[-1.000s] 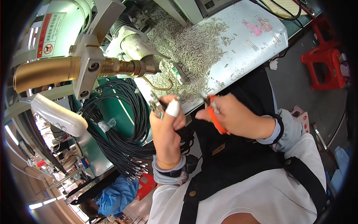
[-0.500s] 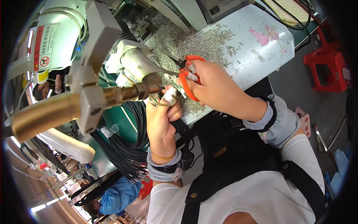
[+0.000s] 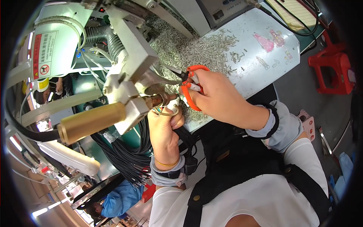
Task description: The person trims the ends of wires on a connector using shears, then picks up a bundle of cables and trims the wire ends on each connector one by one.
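Note:
My left hand [image 3: 165, 126] is closed in a pinch beside the machine's metal tip, with small coloured wire ends showing at its fingers and a black cable [image 3: 186, 135] hanging below it. White wrapping covers its thumb tip. My right hand [image 3: 223, 94] grips orange-handled scissors [image 3: 196, 68], whose blades point left, apart, over the pile of small metal pieces. White wraps show on its fingers too. A brass-coloured soldering iron [image 3: 92, 123], clamped to the machine, reaches to just above my left fingers and hides part of them.
Small silvery metal pieces [image 3: 204, 51] cover much of the pale worktop [image 3: 257, 60]. Behind it stands a grey box [image 3: 223, 11]. Bundled black cables [image 3: 124, 159] lie at left, near a machine panel [image 3: 53, 49] with a warning label. A red stool [image 3: 334, 72] stands at right; a blue-clad person [image 3: 121, 198] sits lower left.
The soldering iron and its clamp have swung right and down, closer to my left fingers. My right hand and the scissors have shifted slightly down; my left hand stays nearly in place.

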`<action>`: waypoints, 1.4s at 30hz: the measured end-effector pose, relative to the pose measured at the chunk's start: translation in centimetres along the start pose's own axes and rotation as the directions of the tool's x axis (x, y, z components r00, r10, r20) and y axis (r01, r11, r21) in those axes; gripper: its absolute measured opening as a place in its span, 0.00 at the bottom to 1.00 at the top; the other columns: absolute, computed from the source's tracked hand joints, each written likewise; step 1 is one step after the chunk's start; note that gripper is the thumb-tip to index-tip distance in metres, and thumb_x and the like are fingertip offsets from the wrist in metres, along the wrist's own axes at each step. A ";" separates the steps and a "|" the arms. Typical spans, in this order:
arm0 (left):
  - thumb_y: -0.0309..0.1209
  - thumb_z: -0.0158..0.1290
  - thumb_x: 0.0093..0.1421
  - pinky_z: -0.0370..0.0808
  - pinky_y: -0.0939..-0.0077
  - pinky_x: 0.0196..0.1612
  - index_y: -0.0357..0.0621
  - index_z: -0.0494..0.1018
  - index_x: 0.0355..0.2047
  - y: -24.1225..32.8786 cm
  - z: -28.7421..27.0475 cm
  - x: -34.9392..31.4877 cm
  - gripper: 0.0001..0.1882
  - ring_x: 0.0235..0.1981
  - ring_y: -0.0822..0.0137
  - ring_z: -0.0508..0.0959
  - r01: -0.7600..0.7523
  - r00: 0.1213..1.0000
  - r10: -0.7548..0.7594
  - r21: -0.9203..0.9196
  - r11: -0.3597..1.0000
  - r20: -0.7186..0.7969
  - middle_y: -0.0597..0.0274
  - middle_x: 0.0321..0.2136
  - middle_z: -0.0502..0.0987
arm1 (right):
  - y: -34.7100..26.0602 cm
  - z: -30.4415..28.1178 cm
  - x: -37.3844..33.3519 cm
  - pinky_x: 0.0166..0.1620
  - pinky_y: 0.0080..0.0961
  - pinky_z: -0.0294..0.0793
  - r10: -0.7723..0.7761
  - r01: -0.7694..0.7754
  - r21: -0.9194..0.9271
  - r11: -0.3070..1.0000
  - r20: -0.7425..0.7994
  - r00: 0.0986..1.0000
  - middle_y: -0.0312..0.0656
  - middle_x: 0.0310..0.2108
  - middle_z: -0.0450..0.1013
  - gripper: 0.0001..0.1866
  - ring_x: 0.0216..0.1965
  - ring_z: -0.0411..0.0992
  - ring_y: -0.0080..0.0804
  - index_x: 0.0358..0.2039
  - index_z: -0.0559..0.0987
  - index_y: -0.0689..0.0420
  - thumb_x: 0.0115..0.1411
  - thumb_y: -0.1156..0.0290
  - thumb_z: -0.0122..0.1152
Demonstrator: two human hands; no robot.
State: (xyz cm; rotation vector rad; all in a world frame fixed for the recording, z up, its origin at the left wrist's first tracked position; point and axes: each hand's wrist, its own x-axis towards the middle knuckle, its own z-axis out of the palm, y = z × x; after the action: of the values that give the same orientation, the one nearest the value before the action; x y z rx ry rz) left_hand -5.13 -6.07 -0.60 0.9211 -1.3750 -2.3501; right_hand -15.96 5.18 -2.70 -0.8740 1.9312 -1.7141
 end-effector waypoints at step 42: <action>0.19 0.55 0.48 0.58 0.88 0.19 0.38 0.69 0.28 -2.1 0.1 -7.1 0.08 0.16 0.77 0.64 -0.041 0.999 0.043 -0.082 0.996 0.031 0.65 0.24 0.69 | -0.5 -0.1 -5.4 0.19 0.17 0.60 -0.198 0.174 0.129 0.976 0.206 0.958 0.34 0.19 0.67 0.08 0.16 0.63 0.17 0.27 0.73 0.54 0.51 0.64 0.58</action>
State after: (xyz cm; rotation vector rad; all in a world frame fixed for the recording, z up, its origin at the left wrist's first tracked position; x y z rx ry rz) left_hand 0.43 -1.23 0.36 0.8268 -1.2879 -2.3802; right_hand -12.10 8.95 -2.73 -1.1811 1.6406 -1.7281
